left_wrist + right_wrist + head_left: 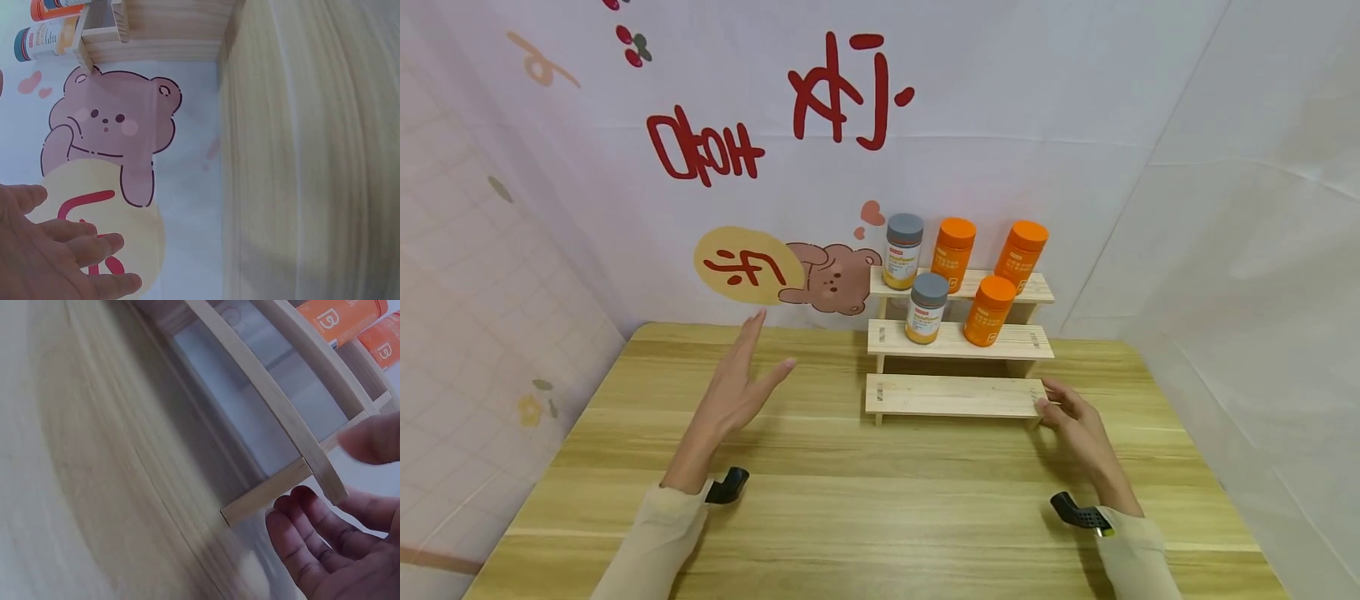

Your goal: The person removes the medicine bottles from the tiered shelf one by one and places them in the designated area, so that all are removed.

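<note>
A three-tier wooden display stand [958, 395] stands on the table against the back wall. My right hand [1077, 427] is at the right end of its lowest tier, the thumb over the board's end and the curled fingers [294, 544] around and beneath it. My left hand [735, 390] hovers left of the stand, fingers spread and holding nothing; the left wrist view shows it before the wall's bear print. On the middle tier stand a grey-capped bottle [927, 308] and an orange bottle [989, 312]. The top tier carries another grey-capped bottle [902, 252] and two orange bottles [953, 255].
The light wood-grain table [880, 508] reaches back to a white cloth wall [1015, 108] printed with red characters and a bear [838, 282]. More white cloth borders it on both sides. Black wrist mounts [727, 486] sit on both forearms.
</note>
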Demonstrator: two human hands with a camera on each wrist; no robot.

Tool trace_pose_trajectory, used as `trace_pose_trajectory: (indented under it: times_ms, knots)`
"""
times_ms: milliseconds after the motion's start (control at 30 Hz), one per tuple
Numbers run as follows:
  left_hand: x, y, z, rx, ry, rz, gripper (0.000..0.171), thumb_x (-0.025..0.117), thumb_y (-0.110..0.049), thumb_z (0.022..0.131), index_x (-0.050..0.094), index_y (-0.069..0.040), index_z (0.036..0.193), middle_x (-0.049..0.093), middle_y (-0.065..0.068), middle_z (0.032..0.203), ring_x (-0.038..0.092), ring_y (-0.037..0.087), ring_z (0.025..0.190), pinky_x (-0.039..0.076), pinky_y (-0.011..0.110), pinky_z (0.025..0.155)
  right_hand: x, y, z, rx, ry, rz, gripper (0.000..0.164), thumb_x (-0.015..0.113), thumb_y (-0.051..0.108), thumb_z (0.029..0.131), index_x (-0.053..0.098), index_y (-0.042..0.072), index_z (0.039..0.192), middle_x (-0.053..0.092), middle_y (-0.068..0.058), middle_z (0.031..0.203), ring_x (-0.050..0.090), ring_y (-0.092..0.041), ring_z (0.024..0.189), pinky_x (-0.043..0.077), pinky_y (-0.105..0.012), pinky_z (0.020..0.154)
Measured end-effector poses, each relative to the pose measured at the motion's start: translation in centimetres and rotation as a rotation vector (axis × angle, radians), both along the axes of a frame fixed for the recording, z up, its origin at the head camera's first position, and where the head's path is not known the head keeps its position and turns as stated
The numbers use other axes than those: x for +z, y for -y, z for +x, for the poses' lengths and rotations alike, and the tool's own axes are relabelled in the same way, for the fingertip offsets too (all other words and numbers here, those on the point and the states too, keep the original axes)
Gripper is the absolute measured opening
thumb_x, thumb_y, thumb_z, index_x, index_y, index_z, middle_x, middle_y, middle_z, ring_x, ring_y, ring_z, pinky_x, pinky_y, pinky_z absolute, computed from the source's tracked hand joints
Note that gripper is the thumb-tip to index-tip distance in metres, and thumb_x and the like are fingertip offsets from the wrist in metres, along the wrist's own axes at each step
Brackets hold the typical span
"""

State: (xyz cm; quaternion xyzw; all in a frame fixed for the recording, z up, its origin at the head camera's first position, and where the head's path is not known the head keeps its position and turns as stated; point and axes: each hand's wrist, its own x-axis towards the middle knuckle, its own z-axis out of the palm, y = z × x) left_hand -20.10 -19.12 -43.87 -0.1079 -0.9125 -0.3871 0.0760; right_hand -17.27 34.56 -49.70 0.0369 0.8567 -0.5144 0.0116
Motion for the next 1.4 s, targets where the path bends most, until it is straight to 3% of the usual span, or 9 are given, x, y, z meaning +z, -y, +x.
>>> trace_pose_trajectory:
  times_ms: [200,567,933,1067,1233,1300,1400]
  knots:
    - [0.5,-0.6,-0.6,-0.020,-0.008,0.034,0.086,0.057,-0.058,0.100,0.003,-0.040,0.164,0.011,0.002,0.174,0.014,0.034,0.160,0.019,0.070,0.122,-0.3,-0.1,-0.2,-0.015,0.019,-0.031,0.062,0.058,0.035,0.106,0.039,0.009,0.158,0.046,-0.017,0.142,0.055,0.008,0.102,0.054,-0.014,0.085]
    - [1.7,-2.4,-1.5,-0.044,0.015,0.131,0.079,0.054,-0.060,0.101,0.003,-0.052,0.160,0.015,-0.005,0.173,0.030,0.033,0.156,0.028,0.073,0.117,0.1,-0.2,-0.7,-0.042,0.048,-0.089,0.059,0.064,0.022,0.103,0.043,0.004,0.155,0.055,-0.015,0.136,0.055,0.010,0.099,0.052,-0.013,0.082]
    - [2.7,-3.4,-2.1,-0.069,0.013,0.231,0.079,0.058,-0.059,0.099,0.009,-0.050,0.161,0.020,-0.005,0.172,0.035,0.025,0.154,0.028,0.068,0.121,0.2,-0.3,-0.8,-0.062,0.090,-0.224,0.066,0.070,0.017,0.099,0.041,0.000,0.155,0.054,0.009,0.118,0.059,0.004,0.096,0.057,-0.016,0.082]
    - [3.0,-3.7,-2.5,-0.069,0.009,0.243,0.078,0.058,-0.060,0.098,0.012,-0.049,0.161,0.025,-0.003,0.171,0.037,0.025,0.154,0.027,0.068,0.121,0.3,-0.2,-0.7,-0.061,0.099,-0.243,0.067,0.069,0.018,0.100,0.039,0.000,0.156,0.053,0.007,0.124,0.059,0.006,0.097,0.057,-0.015,0.083]
    - [3.7,-4.2,-3.0,-0.089,-0.007,0.251,0.081,0.057,-0.059,0.099,0.013,-0.040,0.164,0.031,0.005,0.169,0.037,0.027,0.153,0.026,0.066,0.122,0.5,-0.3,-0.6,-0.048,0.116,-0.240,0.065,0.064,0.019,0.103,0.035,0.002,0.159,0.046,-0.006,0.140,0.060,0.008,0.099,0.057,-0.018,0.085]
    - [4.0,-4.4,-3.2,-0.089,-0.013,0.259,0.083,0.058,-0.060,0.098,0.014,-0.037,0.165,0.033,0.007,0.168,0.038,0.027,0.153,0.027,0.063,0.123,0.5,-0.2,-0.6,-0.043,0.119,-0.245,0.065,0.063,0.018,0.103,0.035,0.002,0.159,0.045,-0.007,0.141,0.061,0.007,0.099,0.058,-0.020,0.085]
    - [4.4,-4.7,-3.5,-0.092,-0.020,0.270,0.081,0.058,-0.061,0.098,0.015,-0.041,0.164,0.034,0.005,0.167,0.037,0.025,0.153,0.028,0.058,0.125,0.5,-0.2,-0.7,-0.043,0.119,-0.246,0.064,0.063,0.017,0.103,0.035,0.002,0.159,0.047,-0.004,0.135,0.060,0.006,0.099,0.058,-0.020,0.085]
